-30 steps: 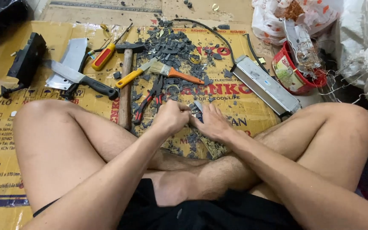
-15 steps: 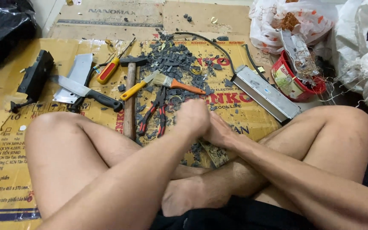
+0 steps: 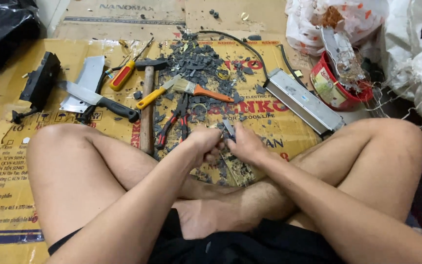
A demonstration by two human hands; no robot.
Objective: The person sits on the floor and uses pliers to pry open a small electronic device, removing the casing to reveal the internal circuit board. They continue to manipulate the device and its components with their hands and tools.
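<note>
I sit cross-legged on flattened cardboard (image 3: pixel 20 161). My left hand (image 3: pixel 205 145) and my right hand (image 3: pixel 246 145) meet in front of my shins and both grip a small thin grey piece (image 3: pixel 229 129) that sticks up between them. Just beyond the hands lie red-handled pliers (image 3: pixel 174 122), a paintbrush with an orange handle (image 3: pixel 199 89) and a pile of dark grey broken fragments (image 3: pixel 199 63).
A wooden-handled hammer (image 3: pixel 146 105), a red and yellow screwdriver (image 3: pixel 123 74), a yellow screwdriver (image 3: pixel 156 93), a knife (image 3: pixel 98 100) and a cleaver (image 3: pixel 86 80) lie at the left. A long metal box (image 3: pixel 303 100) and a red tub (image 3: pixel 335 85) of scrap sit at the right.
The view has shifted down slightly. My hands stay together in the same place, still working the small grey piece, which now stands up between them.
</note>
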